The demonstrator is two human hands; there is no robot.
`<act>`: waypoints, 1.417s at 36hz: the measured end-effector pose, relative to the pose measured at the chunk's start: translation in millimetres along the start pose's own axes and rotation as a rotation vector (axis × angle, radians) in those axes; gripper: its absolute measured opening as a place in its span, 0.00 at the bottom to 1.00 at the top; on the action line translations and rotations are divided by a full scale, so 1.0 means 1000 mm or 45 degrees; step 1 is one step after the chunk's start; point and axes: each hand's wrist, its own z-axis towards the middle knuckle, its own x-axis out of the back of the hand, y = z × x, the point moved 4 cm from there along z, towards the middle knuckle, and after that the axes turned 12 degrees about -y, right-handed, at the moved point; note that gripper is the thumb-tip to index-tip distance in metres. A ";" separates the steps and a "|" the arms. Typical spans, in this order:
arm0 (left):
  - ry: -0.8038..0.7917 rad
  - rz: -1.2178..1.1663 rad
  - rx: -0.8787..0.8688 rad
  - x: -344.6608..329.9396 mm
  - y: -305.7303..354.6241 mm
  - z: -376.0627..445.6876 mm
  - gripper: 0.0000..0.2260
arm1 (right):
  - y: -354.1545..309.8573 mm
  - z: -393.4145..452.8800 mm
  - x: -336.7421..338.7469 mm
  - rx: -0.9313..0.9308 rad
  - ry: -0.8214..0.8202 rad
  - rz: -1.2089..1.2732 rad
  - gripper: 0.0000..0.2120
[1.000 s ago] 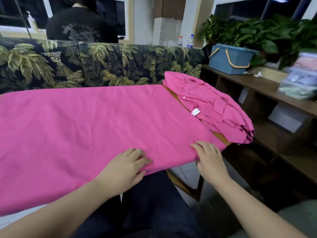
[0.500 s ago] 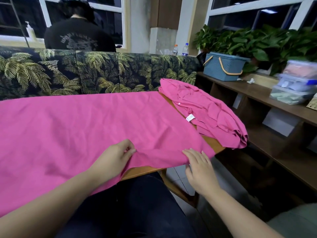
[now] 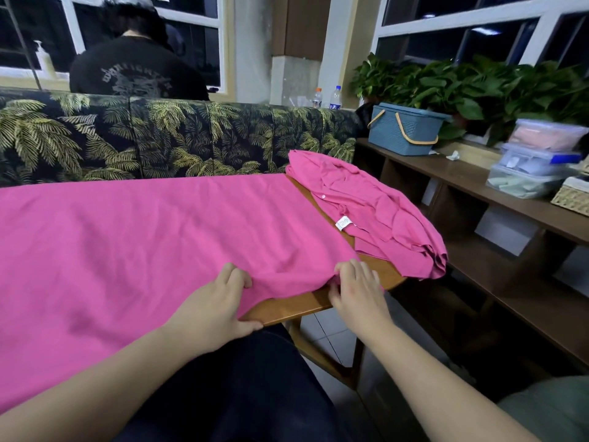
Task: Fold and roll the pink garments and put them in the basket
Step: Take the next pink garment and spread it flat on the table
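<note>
Across the wooden table (image 3: 296, 306) the big pink garment (image 3: 143, 244) is lying flat, and both the left hand (image 3: 213, 309) and right hand (image 3: 357, 290) are pinching its near right corner. Lifting evenly should be keeping the fold square; the blue basket (image 3: 403, 130) is waiting far right.

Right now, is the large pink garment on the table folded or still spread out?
Mostly spread: the large pink garment lies flat over the table; only its near corner is lifted by both hands.
</note>
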 end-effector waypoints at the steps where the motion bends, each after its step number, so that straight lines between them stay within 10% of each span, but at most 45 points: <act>1: 0.036 -0.036 0.009 0.000 -0.001 0.000 0.26 | 0.000 0.002 0.000 0.002 -0.022 -0.002 0.19; 6: 0.149 -0.161 0.012 0.003 -0.022 0.002 0.17 | 0.003 0.014 0.000 -0.084 -0.002 0.033 0.26; 11: 0.231 0.033 0.138 0.006 -0.057 0.002 0.30 | -0.020 0.052 0.008 -0.020 -0.042 0.199 0.19; 20: 0.337 -0.938 0.222 0.012 -0.102 -0.024 0.13 | -0.124 0.206 -0.013 0.104 -0.160 0.417 0.15; 25: 0.322 -0.529 0.261 0.024 -0.155 -0.094 0.07 | -0.202 0.251 -0.074 0.067 -0.448 0.499 0.12; 32: 0.310 -0.281 0.375 0.028 -0.210 -0.197 0.25 | -0.265 0.217 -0.153 0.048 -0.991 0.311 0.23; 42: 0.287 -0.172 0.294 0.013 -0.205 -0.250 0.26 | -0.269 0.211 -0.151 0.120 -0.990 0.238 0.25; 51: 0.683 -0.238 0.312 0.064 -0.204 -0.221 0.20 | -0.264 0.208 -0.148 0.119 -0.955 0.343 0.23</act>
